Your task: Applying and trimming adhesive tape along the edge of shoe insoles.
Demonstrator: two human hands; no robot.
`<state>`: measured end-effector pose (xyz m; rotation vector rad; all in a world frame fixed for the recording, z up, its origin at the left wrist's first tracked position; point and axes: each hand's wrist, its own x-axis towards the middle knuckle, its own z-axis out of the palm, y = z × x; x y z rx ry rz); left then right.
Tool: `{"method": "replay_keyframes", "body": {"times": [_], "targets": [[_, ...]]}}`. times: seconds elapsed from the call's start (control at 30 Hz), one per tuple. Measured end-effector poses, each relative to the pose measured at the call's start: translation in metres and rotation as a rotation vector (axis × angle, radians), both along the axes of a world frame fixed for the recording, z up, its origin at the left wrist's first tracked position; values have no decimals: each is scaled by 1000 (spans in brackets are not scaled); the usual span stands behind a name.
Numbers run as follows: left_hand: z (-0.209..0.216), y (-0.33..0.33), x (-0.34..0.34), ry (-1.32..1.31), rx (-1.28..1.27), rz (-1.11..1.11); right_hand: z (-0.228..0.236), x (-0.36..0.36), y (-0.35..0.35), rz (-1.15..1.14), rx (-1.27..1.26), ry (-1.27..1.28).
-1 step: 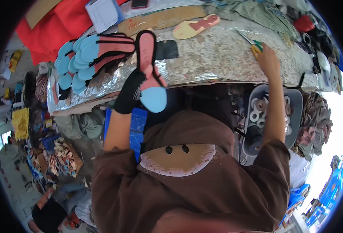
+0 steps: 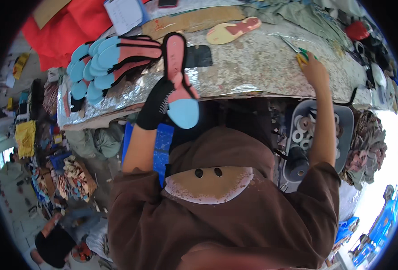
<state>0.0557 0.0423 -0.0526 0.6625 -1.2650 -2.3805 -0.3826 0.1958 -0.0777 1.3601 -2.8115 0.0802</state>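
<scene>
My left hand (image 2: pixel 158 101), in a black glove with bare fingertips, is closed around an insole (image 2: pixel 175 54) at the table's front edge. The insole has a pink upper part, a black border and a light-blue rounded end hanging past the edge. Off to the right, my bare right hand (image 2: pixel 315 72) has its fingers on the yellow and green handles of a pair of scissors (image 2: pixel 302 56). The blades point away to the far left, low over the tabletop. A pile of similar insoles (image 2: pixel 104 63) lies left of my left hand.
On the worn table (image 2: pixel 253 67) lie a dark flat piece (image 2: pixel 199 56), a cream and pink insole (image 2: pixel 232 31) and cardboard (image 2: pixel 194 22). Below its front edge, a grey bin (image 2: pixel 348 130) contains rolls of tape. Another person (image 2: pixel 55 243) is at the lower left.
The whole scene has shifted slightly to the right in the picture. Both hands keep their grip, with no other clear change.
</scene>
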Motion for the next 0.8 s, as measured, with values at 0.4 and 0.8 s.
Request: {"method": "replay_keyframes", "body": {"times": [0.4,0.8], "targets": [[6,13,9,-27,-267,177,23,170,56,128,-646,-1241],[-10,29,-10,8,-1549,392,-6,258,66,364,-90,-1490]]}}
